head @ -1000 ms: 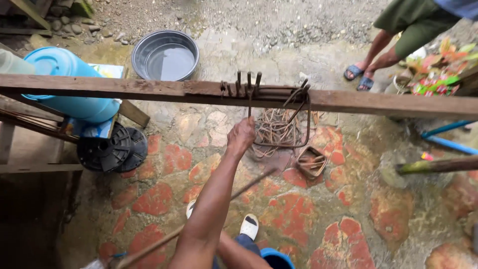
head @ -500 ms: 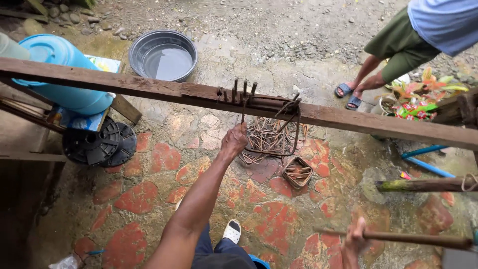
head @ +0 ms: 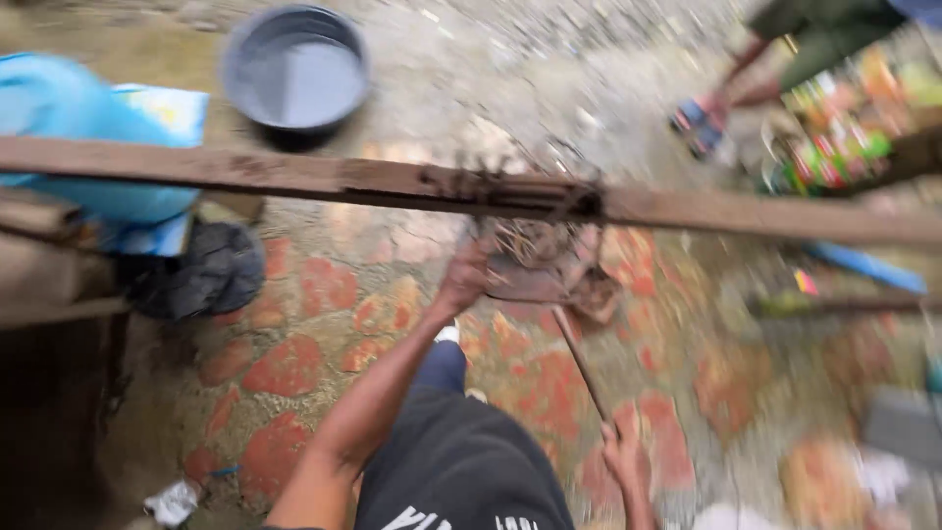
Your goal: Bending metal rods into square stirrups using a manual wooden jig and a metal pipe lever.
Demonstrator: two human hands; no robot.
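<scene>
Fingers, left hand (head: 465, 280): curled at the near edge of the tangle; motion blur hides whether they grip it, so the grasp cannot be told.
Fingers, right hand (head: 622, 453): closed around the near end of a thin stick (head: 579, 361).
Ground: paved with red stone patches set in pale grey mortar (head: 294, 368); gives way to loose gravel (head: 549, 59) on the far side.
Setting: outdoors, a yard seen from above; the whole view is blurred by motion.
Beam (head: 294, 175): long weathered wooden plank crossing the scene from left to right, above the ground, between the person and the basin.
Tangle (head: 535, 245): brown, wiry bundle of cord or vine hanging from the beam just right of centre; strands are thin and knotted, detail lost to blur.
Stick: slanted, its far end reaching toward the tangle, its near end in the right hand.
Basin (head: 294, 74): round, dark grey, on the far side of the beam, standing on the ground.
Barrel (head: 88, 128): light blue, at far left, partly behind the beam.
Other person (head: 775, 59): legs and sandalled feet at far right, well apart from the tangle.
</scene>
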